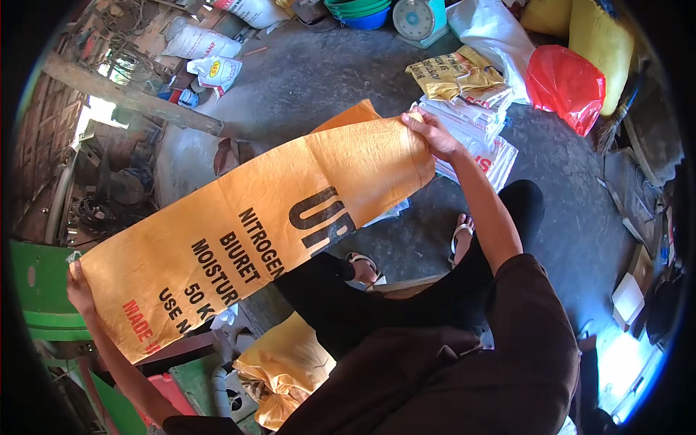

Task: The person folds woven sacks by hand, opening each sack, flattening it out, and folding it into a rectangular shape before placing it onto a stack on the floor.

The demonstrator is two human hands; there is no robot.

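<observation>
A yellow-orange woven sack [254, 196] with black and red printing is stretched out between my two hands, above my lap. My left hand [80, 288] is closed on its corner at the left end. At the upper right, my right hand [433, 133] pinches the other end, with the thumb on top of the edge. The sack looks flat, and part of it folds over behind the upper edge. On the floor beyond my right hand lies a pile of folded white sacks [471, 123], topped by a folded yellow sack [457, 72].
A weighing scale [419, 20] and stacked basins [359, 13] stand at the back. Full sacks [598, 43] and a red plastic bag [564, 87] sit at the right rear. A wooden beam [134, 94] and green machinery [47, 290] are on the left. A filled yellow sack [286, 370] rests beside me.
</observation>
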